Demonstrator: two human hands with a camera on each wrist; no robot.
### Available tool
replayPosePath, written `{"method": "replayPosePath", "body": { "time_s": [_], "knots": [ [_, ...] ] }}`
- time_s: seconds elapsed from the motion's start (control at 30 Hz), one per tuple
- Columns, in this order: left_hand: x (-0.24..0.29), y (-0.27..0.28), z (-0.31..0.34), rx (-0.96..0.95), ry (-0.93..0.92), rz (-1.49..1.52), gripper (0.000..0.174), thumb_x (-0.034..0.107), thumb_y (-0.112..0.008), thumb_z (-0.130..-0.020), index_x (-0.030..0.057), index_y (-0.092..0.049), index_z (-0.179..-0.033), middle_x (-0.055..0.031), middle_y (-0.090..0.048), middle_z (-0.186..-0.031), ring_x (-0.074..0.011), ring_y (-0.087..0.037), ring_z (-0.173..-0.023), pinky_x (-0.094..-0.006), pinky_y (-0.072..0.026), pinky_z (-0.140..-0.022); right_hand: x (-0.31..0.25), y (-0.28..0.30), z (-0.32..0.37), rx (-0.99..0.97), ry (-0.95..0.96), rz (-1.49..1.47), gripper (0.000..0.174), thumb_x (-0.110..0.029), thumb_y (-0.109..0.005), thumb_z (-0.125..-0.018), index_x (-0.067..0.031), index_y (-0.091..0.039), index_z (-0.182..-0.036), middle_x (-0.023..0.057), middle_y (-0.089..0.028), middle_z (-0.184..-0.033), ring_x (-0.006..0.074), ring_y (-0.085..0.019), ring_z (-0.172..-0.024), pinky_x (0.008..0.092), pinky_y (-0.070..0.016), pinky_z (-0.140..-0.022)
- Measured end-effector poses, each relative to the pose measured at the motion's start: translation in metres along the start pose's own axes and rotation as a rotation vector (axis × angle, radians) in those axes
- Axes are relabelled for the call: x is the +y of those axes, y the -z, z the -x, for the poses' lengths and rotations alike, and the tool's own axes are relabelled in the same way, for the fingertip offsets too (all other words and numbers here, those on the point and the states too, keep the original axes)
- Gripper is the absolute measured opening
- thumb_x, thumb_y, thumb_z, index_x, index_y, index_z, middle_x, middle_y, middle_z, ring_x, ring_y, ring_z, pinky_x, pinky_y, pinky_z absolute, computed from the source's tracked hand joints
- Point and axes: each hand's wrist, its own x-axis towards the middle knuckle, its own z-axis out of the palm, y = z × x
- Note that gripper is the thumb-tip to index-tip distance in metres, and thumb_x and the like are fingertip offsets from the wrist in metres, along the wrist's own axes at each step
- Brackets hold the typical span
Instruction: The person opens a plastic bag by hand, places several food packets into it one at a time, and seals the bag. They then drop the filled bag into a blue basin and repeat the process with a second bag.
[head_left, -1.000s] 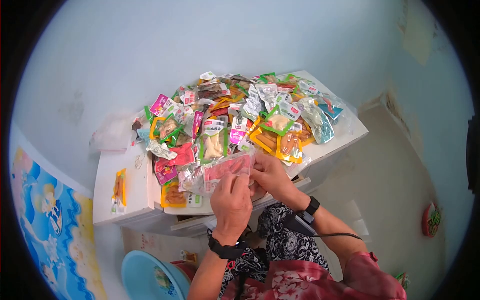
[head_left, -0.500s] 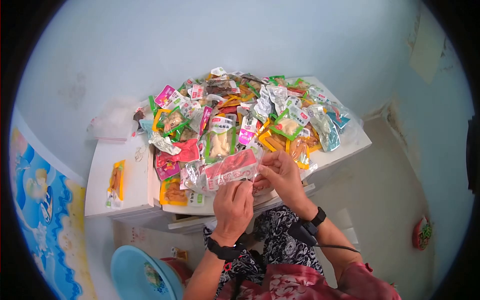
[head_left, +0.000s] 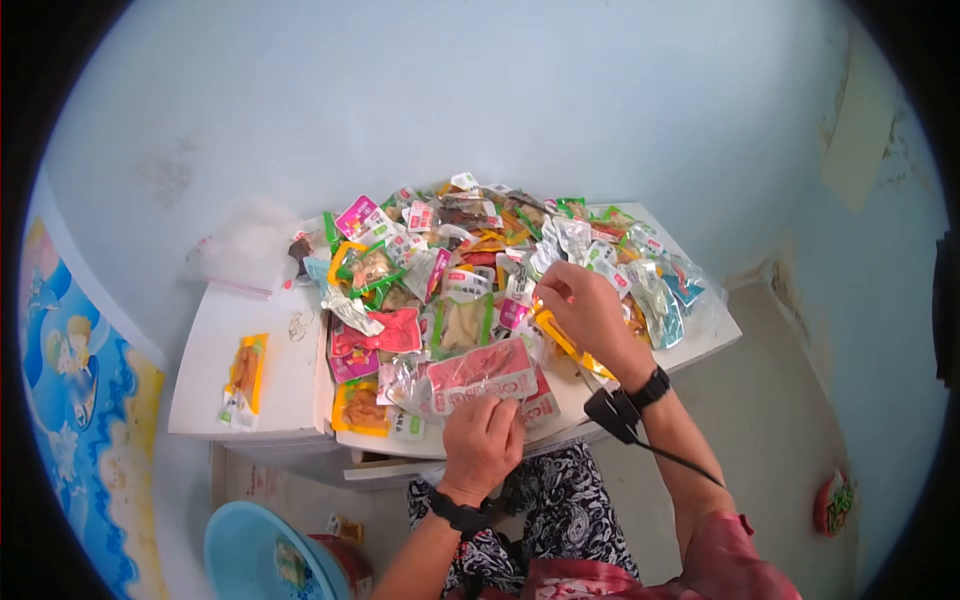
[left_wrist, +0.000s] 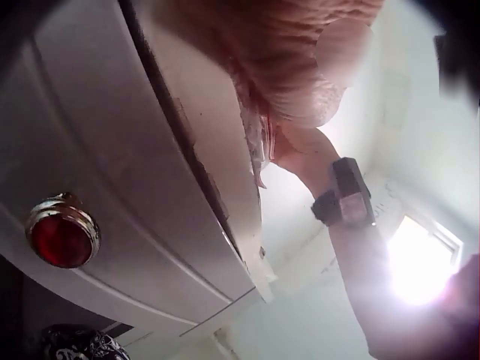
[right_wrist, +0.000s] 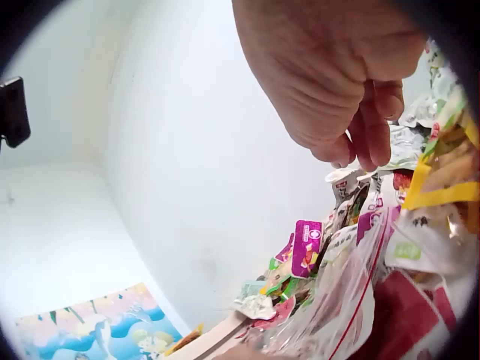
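At the table's front edge, my left hand (head_left: 483, 447) pinches the lower edge of a clear zip bag holding a red-and-white packet (head_left: 482, 372). A second red-and-white packet (head_left: 541, 402) shows behind it to the right. My right hand (head_left: 590, 312) is raised over the right part of the pile, fingers bent and loosely together, clear of the bag. In the right wrist view that hand (right_wrist: 337, 82) hovers above the packets, with nothing seen between its fingers. The left wrist view shows my left hand (left_wrist: 300, 60) at the table edge, its fingertips mostly hidden.
A heap of snack packets, among them a green-edged one (head_left: 463, 325), covers the white table (head_left: 700, 335). One yellow packet (head_left: 243, 380) lies apart at the left, below a clear plastic bag bundle (head_left: 250, 245). A blue basin (head_left: 232, 540) stands on the floor.
My right hand has let go of the bag's right side and moved up and right over the pile. The left hand keeps its pinch on the bag. The camera view has shifted.
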Motion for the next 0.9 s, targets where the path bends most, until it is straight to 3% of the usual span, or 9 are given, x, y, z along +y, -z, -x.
{"method": "replayPosePath", "body": {
  "time_s": [0.1, 0.23, 0.27, 0.37, 0.47, 0.6, 0.7, 0.9],
  "knots": [
    [-0.001, 0.0, 0.001, 0.007, 0.008, 0.017, 0.019, 0.003, -0.074, -0.08, 0.0083, -0.067, -0.097, -0.008, -0.063, -0.088, -0.032, -0.065, -0.08, -0.043, -0.0521, -0.07, 0.017, -0.015, -0.033, -0.023, 0.061, 0.138, 0.011, -0.015, -0.071, -0.091, -0.0042, -0.07, -0.093, 0.012, -0.072, -0.085, 0.0298, -0.069, -0.076, 0.0408, -0.0541, -0.069],
    [-0.003, -0.001, 0.0, 0.024, 0.0, 0.043, 0.02, 0.003, -0.074, -0.079, 0.0075, -0.067, -0.097, -0.0089, -0.063, -0.087, -0.0321, -0.065, -0.079, -0.0432, -0.0524, -0.069, 0.027, -0.036, -0.067, -0.037, 0.088, 0.271, 0.01, -0.016, -0.069, -0.089, -0.0067, -0.071, -0.093, 0.0118, -0.072, -0.089, 0.0341, -0.067, -0.087, 0.0455, -0.0538, -0.077],
    [-0.003, -0.001, 0.0, 0.029, -0.002, 0.048, 0.02, 0.003, -0.074, -0.079, 0.0073, -0.067, -0.097, -0.0089, -0.063, -0.087, -0.0321, -0.065, -0.079, -0.0431, -0.0524, -0.069, 0.028, -0.04, -0.075, -0.047, 0.1, 0.292, 0.007, -0.013, -0.069, -0.087, -0.0084, -0.073, -0.091, 0.0101, -0.072, -0.091, 0.0336, -0.065, -0.097, 0.0462, -0.0537, -0.08],
    [-0.005, 0.0, 0.0, 0.018, -0.001, 0.066, 0.02, 0.003, -0.073, -0.079, 0.0068, -0.067, -0.098, -0.009, -0.062, -0.087, -0.032, -0.064, -0.078, -0.0427, -0.0524, -0.068, 0.031, -0.059, -0.093, -0.044, 0.266, 0.389, 0.009, -0.011, -0.07, -0.083, -0.0112, -0.076, -0.09, 0.0076, -0.072, -0.098, 0.0321, -0.063, -0.106, 0.0446, -0.0544, -0.082],
    [-0.003, 0.003, -0.001, -0.002, 0.008, 0.083, 0.019, 0.003, -0.073, -0.079, 0.0066, -0.067, -0.097, -0.0089, -0.061, -0.086, -0.0316, -0.064, -0.077, -0.0424, -0.0521, -0.068, 0.03, -0.076, -0.107, -0.256, 0.243, 0.518, 0.013, -0.01, -0.073, -0.08, -0.0138, -0.079, -0.09, 0.0052, -0.071, -0.107, 0.031, -0.06, -0.112, 0.0442, -0.0548, -0.084],
    [-0.004, 0.003, -0.002, -0.011, 0.01, 0.092, 0.017, 0.003, -0.073, -0.08, 0.0065, -0.066, -0.095, -0.0087, -0.06, -0.084, -0.0309, -0.063, -0.075, -0.0419, -0.0512, -0.066, 0.032, -0.097, -0.117, -0.381, 0.272, 0.83, 0.016, -0.014, -0.077, -0.078, -0.0152, -0.082, -0.094, 0.0055, -0.07, -0.113, 0.0313, -0.06, -0.117, 0.0457, -0.0542, -0.09],
    [-0.005, 0.005, -0.001, -0.022, 0.002, 0.076, 0.018, 0.002, -0.073, -0.08, 0.0064, -0.066, -0.095, -0.0086, -0.06, -0.084, -0.0304, -0.063, -0.075, -0.0415, -0.0509, -0.066, 0.034, -0.103, -0.122, -0.406, 0.268, 0.929, 0.018, -0.02, -0.079, -0.078, -0.0135, -0.082, -0.095, 0.0071, -0.07, -0.114, 0.031, -0.059, -0.119, 0.0443, -0.054, -0.091],
    [-0.005, 0.002, -0.001, -0.007, -0.002, 0.089, 0.019, 0.002, -0.074, -0.079, 0.0067, -0.066, -0.096, -0.0077, -0.06, -0.084, -0.0298, -0.063, -0.075, -0.0411, -0.0514, -0.066, 0.039, -0.1, -0.13, -0.47, 0.227, 0.938, 0.02, -0.029, -0.081, -0.079, -0.0117, -0.082, -0.09, 0.0082, -0.073, -0.1, 0.03, -0.06, -0.116, 0.0458, -0.0531, -0.086]
  ]
}}
